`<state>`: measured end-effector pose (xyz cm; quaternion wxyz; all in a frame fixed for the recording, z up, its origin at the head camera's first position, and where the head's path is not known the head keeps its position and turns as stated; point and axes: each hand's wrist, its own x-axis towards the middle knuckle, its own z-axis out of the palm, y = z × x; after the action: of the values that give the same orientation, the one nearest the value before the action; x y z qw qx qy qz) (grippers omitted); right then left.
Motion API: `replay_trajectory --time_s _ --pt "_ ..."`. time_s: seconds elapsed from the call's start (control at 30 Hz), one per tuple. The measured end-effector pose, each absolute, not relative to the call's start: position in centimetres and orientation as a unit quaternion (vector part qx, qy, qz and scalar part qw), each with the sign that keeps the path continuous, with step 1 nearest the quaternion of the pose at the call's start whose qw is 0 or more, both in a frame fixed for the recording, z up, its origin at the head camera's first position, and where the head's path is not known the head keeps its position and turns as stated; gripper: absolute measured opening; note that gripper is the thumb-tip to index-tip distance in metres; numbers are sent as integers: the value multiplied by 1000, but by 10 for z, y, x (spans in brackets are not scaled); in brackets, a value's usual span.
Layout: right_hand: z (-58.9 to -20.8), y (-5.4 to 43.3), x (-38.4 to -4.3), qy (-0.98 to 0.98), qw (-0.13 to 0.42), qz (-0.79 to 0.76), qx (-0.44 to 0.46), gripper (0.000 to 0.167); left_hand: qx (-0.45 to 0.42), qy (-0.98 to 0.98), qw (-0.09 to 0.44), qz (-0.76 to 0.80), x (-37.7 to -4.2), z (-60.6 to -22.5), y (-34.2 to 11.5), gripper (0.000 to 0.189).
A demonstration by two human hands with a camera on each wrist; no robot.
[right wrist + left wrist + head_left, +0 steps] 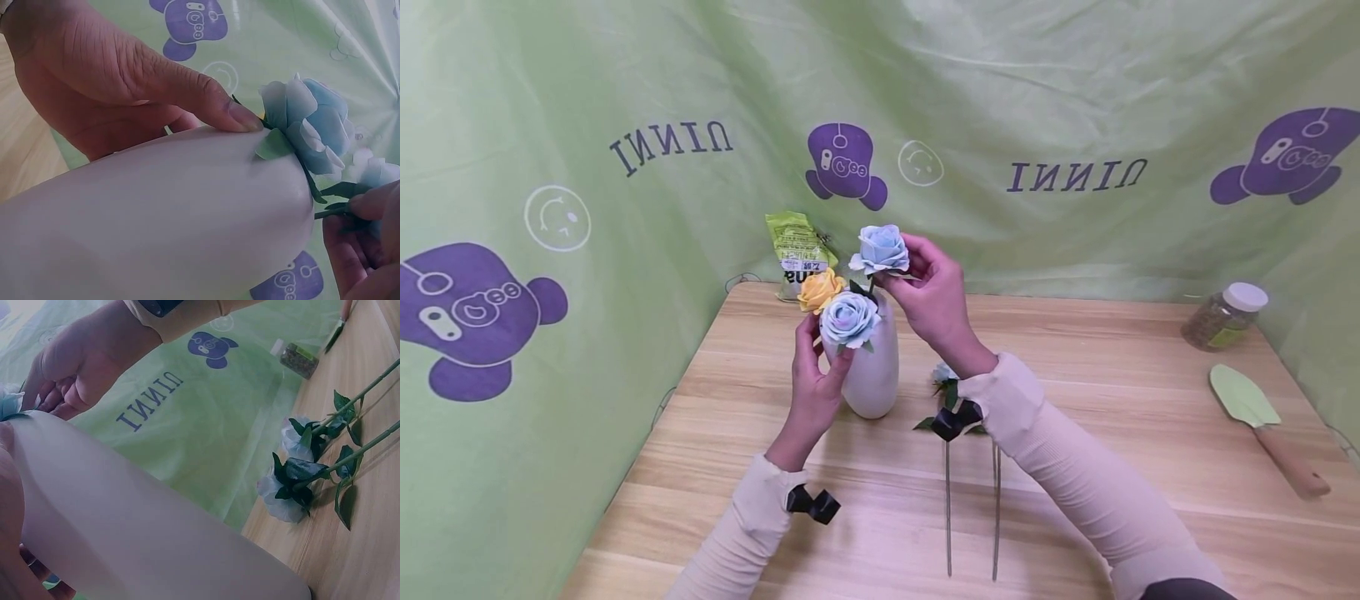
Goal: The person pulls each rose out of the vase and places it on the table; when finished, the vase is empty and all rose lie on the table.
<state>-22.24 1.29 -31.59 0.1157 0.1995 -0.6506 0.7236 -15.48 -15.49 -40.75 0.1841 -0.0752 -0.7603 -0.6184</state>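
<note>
A white vase (874,383) stands upright on the wooden table. My left hand (816,387) holds it near the top, and its thumb (240,115) lies along the vase by the rim. A blue artificial rose (850,321) and a yellow rose (822,290) sit at the vase mouth. Above them, my right hand (936,300) pinches another blue rose (882,248) just below its bloom. In the right wrist view this rose's green stem (324,214) reaches to the vase rim; its lower part is hidden.
Two more light-blue roses (282,499) lie on the table (715,467) right of the vase, their stems (947,508) toward the front. Behind stands a green packet (797,242). A white-lidded jar (1225,317) and a green spatula (1243,396) are at right. Green cloth (962,92) surrounds the table.
</note>
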Motion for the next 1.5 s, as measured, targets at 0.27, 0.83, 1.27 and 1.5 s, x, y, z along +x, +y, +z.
replay_trajectory --time_s 0.27,0.83,1.27,1.5 --pt "-317 17 -219 -604 123 763 195 46 -76 -761 189 -616 -155 -408 -155 86" --pt "-309 26 -204 -548 131 807 179 51 -82 -758 189 -619 -154 -408 -155 76" --pt "-307 28 -202 -540 135 811 177 52 -81 -759 185 -619 -155 -409 -154 80" --pt "-305 28 -202 -551 137 804 176 50 -80 -757 188 -620 -154 -410 -155 75"
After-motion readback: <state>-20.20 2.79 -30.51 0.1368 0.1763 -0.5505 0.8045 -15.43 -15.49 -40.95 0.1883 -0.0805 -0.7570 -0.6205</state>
